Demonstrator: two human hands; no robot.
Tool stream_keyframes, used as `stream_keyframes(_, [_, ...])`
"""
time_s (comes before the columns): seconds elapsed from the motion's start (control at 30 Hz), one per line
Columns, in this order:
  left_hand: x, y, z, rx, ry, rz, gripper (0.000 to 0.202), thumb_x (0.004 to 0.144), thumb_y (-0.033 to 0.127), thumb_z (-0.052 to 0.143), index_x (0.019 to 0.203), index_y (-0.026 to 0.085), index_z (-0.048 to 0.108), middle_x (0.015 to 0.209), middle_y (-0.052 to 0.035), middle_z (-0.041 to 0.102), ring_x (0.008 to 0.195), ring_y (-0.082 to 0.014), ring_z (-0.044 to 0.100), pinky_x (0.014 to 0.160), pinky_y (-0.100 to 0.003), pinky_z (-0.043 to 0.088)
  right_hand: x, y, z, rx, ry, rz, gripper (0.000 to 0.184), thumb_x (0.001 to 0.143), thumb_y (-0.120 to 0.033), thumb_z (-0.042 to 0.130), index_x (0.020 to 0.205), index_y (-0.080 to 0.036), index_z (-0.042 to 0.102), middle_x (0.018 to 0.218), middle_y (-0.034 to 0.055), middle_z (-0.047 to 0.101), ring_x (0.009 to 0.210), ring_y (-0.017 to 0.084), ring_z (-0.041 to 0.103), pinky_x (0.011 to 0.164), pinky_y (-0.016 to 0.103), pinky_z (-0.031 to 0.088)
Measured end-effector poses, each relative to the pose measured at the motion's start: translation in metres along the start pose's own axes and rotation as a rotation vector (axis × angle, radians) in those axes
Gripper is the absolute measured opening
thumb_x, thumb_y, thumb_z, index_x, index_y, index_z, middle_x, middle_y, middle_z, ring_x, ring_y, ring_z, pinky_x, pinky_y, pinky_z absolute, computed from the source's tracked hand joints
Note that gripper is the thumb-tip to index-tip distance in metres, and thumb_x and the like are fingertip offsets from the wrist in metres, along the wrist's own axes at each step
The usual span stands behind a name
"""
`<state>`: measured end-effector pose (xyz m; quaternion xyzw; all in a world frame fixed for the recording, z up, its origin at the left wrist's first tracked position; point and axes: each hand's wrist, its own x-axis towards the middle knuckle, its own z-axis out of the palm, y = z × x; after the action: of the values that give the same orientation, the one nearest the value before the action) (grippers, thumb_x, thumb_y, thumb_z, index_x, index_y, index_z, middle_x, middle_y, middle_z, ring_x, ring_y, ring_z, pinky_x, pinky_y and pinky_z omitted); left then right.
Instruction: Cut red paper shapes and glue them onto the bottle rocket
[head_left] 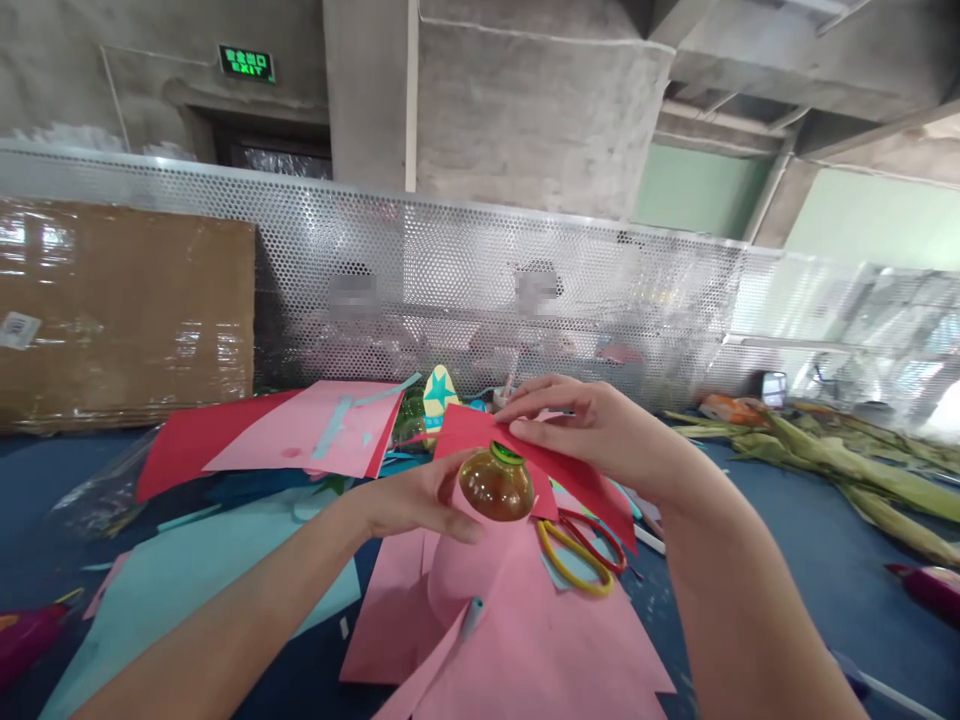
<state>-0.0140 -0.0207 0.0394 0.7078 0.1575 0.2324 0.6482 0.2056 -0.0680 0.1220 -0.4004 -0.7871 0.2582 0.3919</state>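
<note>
A bottle with an amber, shiny upper part and a green ring at its neck stands upright in front of me. Pink paper is wrapped round its lower part. My left hand grips the bottle from the left, thumb across the front. Over the neck, my right hand pinches a red sheet, which hangs down to the right behind the bottle; my fingertips lie on its upper edge. Scissors with yellow and red handles lie just right of the bottle, on the pink paper.
Pink and red sheets and a light blue sheet lie to the left. A decorated egg shape stands behind the bottle. Corn husks spread on the right. A perforated metal panel and a wrapped cardboard box close off the back.
</note>
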Motion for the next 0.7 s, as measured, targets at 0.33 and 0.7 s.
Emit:
stream_keyframes(0.33, [-0.002,-0.003,-0.008,0.016,-0.037,0.003,0.072,0.063,0.035,0.088,0.127,0.026,0.059,0.138,-0.01,0.059,0.134,-0.0335,0.046,0.112,-0.053,0.029,-0.002,0.003,0.002,0.089,-0.059,0.027,0.012,0.085,-0.034,0.067,0.09,-0.031,0.077,0.102,-0.0002,0.074,0.086,0.02,0.068,0.074,0.034,0.055])
stream_keyframes(0.7, [-0.037,0.057,-0.031,0.515,-0.018,-0.281,0.067,0.066,0.034,0.081,0.128,0.034,0.056,0.127,-0.0033,0.066,0.122,-0.0278,0.059,0.102,-0.046,0.047,-0.002,-0.003,0.006,-0.036,-0.009,-0.062,0.011,0.083,-0.034,0.068,0.088,-0.029,0.077,0.099,0.0005,0.072,0.09,0.019,0.064,0.081,0.035,0.05])
